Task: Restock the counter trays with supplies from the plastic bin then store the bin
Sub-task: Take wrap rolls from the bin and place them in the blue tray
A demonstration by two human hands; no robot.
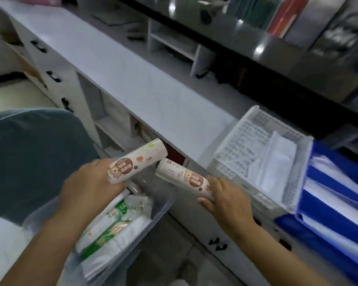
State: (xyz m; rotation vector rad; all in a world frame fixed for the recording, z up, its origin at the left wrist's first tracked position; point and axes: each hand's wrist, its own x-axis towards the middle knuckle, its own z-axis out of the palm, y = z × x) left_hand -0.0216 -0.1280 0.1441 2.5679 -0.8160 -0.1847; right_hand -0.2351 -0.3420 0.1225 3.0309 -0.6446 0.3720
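Observation:
My left hand (pixel 89 182) grips a white roll with brown printed labels (pixel 135 162) above the clear plastic bin (pixel 163 205). My right hand (pixel 225 200) holds a second, matching roll (pixel 182 179) just right of the bin, its far end pointing toward the first roll. The bin sits low in front of the counter and holds green-and-white packets (pixel 110 228) and white bags. On the counter (pixel 132 79) to the right stands a white mesh tray (pixel 250 124) with white folded bags in it.
Blue stacked paper trays (pixel 339 205) stand right of the mesh tray. A grey chair back (pixel 29 157) is at my left. White drawers with black handles (pixel 52 76) and open shelves run under the counter. A raised dark ledge with folders lies behind.

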